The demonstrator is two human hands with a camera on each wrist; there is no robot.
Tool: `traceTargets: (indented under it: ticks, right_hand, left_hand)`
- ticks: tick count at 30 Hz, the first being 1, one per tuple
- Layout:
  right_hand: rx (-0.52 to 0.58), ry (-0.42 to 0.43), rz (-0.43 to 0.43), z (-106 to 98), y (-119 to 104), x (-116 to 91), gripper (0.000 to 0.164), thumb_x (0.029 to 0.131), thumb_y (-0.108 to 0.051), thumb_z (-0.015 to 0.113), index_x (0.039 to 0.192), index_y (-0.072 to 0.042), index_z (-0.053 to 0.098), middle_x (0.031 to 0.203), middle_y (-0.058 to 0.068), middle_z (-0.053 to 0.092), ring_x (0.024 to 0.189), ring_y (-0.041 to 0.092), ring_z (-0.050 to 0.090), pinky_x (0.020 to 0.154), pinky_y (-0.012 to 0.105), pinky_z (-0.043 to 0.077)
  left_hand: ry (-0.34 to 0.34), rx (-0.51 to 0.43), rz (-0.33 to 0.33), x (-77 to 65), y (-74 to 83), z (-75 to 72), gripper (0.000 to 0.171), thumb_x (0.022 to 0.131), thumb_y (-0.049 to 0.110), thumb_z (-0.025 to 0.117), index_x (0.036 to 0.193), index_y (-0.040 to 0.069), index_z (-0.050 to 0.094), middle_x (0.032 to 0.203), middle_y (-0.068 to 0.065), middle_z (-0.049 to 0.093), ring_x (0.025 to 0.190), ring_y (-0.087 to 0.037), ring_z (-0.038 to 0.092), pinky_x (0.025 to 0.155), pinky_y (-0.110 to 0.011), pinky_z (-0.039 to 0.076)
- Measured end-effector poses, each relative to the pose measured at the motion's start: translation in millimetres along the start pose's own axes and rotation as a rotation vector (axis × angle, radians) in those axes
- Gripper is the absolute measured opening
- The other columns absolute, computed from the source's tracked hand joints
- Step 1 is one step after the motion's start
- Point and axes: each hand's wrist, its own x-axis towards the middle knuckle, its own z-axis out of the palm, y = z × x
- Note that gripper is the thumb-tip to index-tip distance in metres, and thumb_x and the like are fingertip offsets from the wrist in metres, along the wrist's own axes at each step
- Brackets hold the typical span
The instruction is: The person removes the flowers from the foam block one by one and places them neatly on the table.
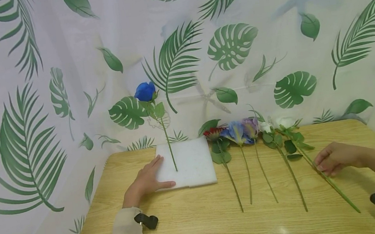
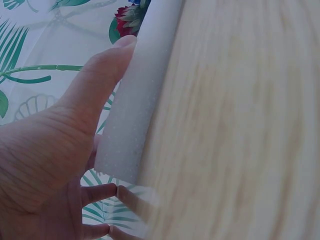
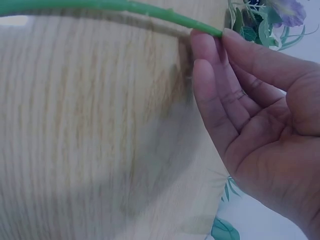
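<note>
A blue rose (image 1: 145,92) stands upright with its stem in a white foam block (image 1: 196,166). My left hand (image 1: 148,178) rests at the block's left corner, thumb along the front edge and fingers along the left side. In the left wrist view, the thumb (image 2: 100,75) touches the foam edge (image 2: 140,95), and fingertips reach the table. At the right, my right hand (image 1: 338,157) pinches the green stem of a white rose (image 1: 285,122) between thumb and fingertips. That stem (image 3: 150,10) crosses the top of the right wrist view, and its lower end lies at or near the tabletop.
Between the hands several flowers lie in a row on the wooden table (image 1: 220,225): a red flower (image 1: 214,133), a blue one (image 1: 237,132), a purple one (image 1: 251,127) and another white rose (image 1: 265,126). A leaf-print curtain (image 1: 188,120) hangs behind the table.
</note>
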Motion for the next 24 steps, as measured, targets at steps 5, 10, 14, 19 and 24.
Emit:
traceTargets:
  ticks: [5, 10, 14, 19, 24]
  right_hand:
    - [-0.01, 0.009, 0.021, 2.6, -0.8, 0.7, 0.03, 0.099, -0.009, 0.061, 0.115, 0.016, 0.062, 0.093, 0.002, 0.073, 0.081, 0.014, 0.072, 0.072, 0.032, 0.063]
    - [-0.016, 0.007, 0.027, 3.6, -3.2, 0.9, 0.029, 0.099, -0.01, 0.062, 0.115, 0.015, 0.062, 0.093, 0.002, 0.073, 0.08, 0.014, 0.072, 0.072, 0.032, 0.063]
    - [-0.02, 0.008, 0.036, 3.8, -3.4, 0.8, 0.029, 0.098, -0.01, 0.062, 0.115, 0.014, 0.063, 0.092, 0.003, 0.073, 0.08, 0.014, 0.072, 0.072, 0.033, 0.063]
    - [-0.026, 0.01, 0.045, 3.3, -2.9, -0.3, 0.028, 0.098, -0.009, 0.062, 0.114, 0.014, 0.063, 0.091, 0.003, 0.072, 0.079, 0.014, 0.072, 0.072, 0.032, 0.063]
    - [-0.026, 0.006, 0.043, 3.3, -4.1, -1.9, 0.027, 0.098, -0.009, 0.062, 0.113, 0.014, 0.064, 0.089, 0.003, 0.072, 0.078, 0.013, 0.072, 0.071, 0.032, 0.063]
  left_hand:
    - [0.003, 0.005, 0.004, 0.3, -0.8, 0.1, 0.111, 0.082, 0.06, 0.078, 0.163, 0.007, 0.024, 0.171, -0.012, 0.019, 0.155, -0.04, 0.023, 0.124, -0.063, 0.022]
    - [0.008, 0.002, 0.012, -0.6, -0.1, -0.5, 0.111, 0.081, 0.06, 0.079, 0.162, 0.007, 0.024, 0.171, -0.013, 0.02, 0.155, -0.041, 0.023, 0.123, -0.064, 0.022]
    - [0.005, -0.004, 0.007, -1.0, 0.6, -0.8, 0.111, 0.081, 0.06, 0.079, 0.163, 0.007, 0.024, 0.171, -0.012, 0.019, 0.156, -0.041, 0.023, 0.124, -0.064, 0.022]
    - [0.0, -0.011, 0.002, -1.5, 1.9, -1.6, 0.111, 0.081, 0.06, 0.078, 0.163, 0.008, 0.024, 0.171, -0.011, 0.018, 0.156, -0.04, 0.022, 0.124, -0.064, 0.021]
    - [0.006, -0.008, 0.006, -0.4, -0.1, -0.5, 0.111, 0.081, 0.06, 0.079, 0.163, 0.008, 0.024, 0.171, -0.011, 0.018, 0.156, -0.04, 0.022, 0.124, -0.063, 0.021]
